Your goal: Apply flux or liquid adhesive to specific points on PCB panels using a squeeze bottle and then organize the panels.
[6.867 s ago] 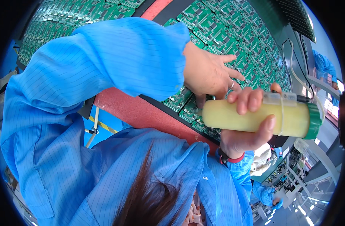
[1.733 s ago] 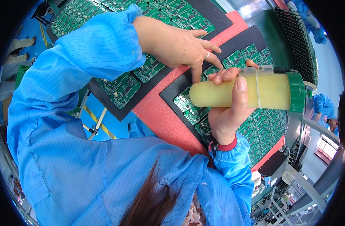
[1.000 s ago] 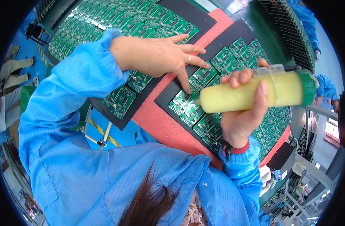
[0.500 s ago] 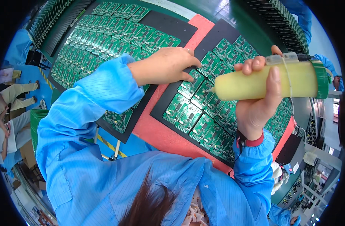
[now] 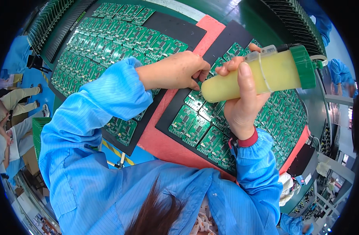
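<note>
In my right hand (image 5: 246, 92) is a squeeze bottle (image 5: 283, 74) of pale yellow contents with a green cap. A small clear piece is banded to its side. The bottle leans over a panel of green circuit boards (image 5: 189, 124), its rounded end low above them; the nozzle is hidden. My left hand (image 5: 183, 70) reaches across to the near-left edge of this panel. Its fingers are bent, thumb and fingertips close together at a board beside the bottle's end. Whatever they pinch is hidden.
A second black panel (image 5: 187, 29) with rows of green circuit boards (image 5: 120, 33) lies to the left. Red surface (image 5: 163, 137) shows between the panels. Racks of upright boards (image 5: 50, 23) stand at the far left and far right. Other people in blue are at the edges.
My right hand has brought the bottle left and lower, tilting its capped end up. My left hand's fingers have drawn closer together at the panel edge.
</note>
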The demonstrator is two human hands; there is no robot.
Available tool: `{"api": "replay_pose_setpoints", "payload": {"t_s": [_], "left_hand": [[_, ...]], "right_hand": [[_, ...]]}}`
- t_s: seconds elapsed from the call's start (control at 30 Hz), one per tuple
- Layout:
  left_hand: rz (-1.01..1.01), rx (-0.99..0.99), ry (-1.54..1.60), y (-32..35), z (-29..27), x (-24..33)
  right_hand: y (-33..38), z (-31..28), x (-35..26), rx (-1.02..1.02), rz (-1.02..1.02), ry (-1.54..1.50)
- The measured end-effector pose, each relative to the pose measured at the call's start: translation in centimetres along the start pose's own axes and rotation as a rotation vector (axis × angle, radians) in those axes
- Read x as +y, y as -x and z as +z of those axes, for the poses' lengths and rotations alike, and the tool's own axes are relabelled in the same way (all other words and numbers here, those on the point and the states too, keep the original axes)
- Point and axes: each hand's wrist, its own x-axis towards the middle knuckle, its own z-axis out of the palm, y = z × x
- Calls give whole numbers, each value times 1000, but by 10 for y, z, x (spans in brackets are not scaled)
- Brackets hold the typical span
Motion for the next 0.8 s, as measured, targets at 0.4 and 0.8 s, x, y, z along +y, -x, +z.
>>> {"api": "replay_pose_setpoints", "payload": {"t_s": [0.4,0.8], "left_hand": [[53,26,78,-4,5,-8],[57,47,10,-6,8,-9]], "right_hand": [[0,4,16,30,52,-31],[0,6,10,-22,120,98]]}}
